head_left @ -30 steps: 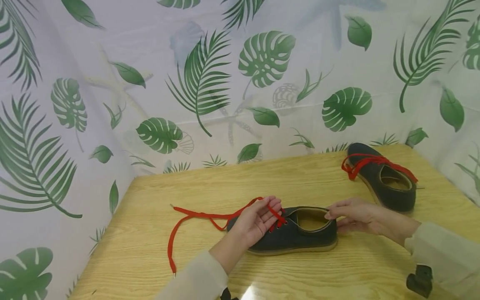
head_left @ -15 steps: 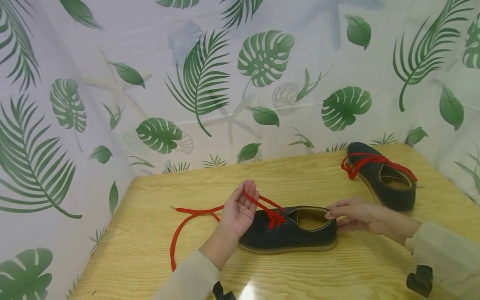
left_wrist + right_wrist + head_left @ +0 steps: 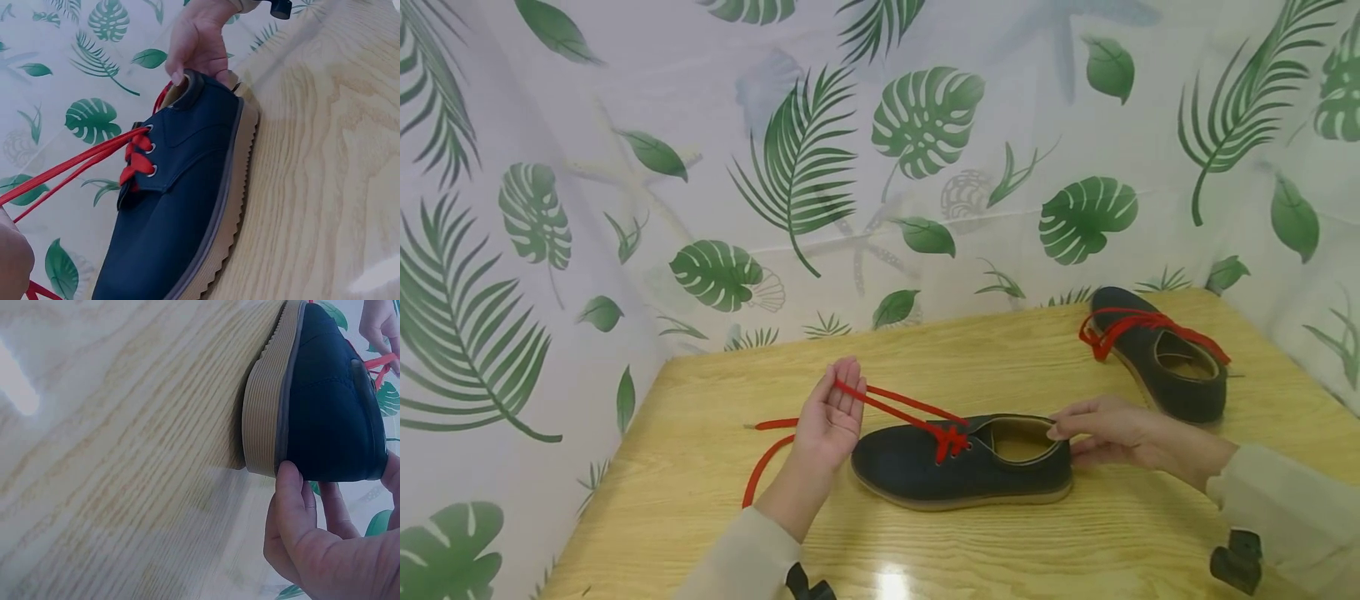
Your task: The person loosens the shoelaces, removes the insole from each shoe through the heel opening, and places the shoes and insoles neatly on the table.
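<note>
In the head view a dark navy shoe (image 3: 917, 467) with a tan sole lies on the table, toe to the left. Its red shoelaces (image 3: 898, 408) run taut from the upper eyelets to my left hand (image 3: 829, 425), which holds them beyond the toe, palm up. The loose lace ends trail behind that hand. My right hand (image 3: 1116, 435) grips the heel, thumb at the collar and fingers behind. The right wrist view shows those fingers (image 3: 292, 500) against the back of the heel. Crossed red lacing (image 3: 139, 156) shows at the eyelets in the left wrist view.
A second navy shoe (image 3: 1157, 358) with red laces stands at the back right, beyond my right hand. The wood-grain table (image 3: 700, 392) ends at a leaf-patterned cloth (image 3: 895, 192) behind and at the sides.
My left hand has moved left, away from the eyelets, drawing the laces out straight past the toe. My right hand has stayed at the heel, and the shoe has barely moved.
</note>
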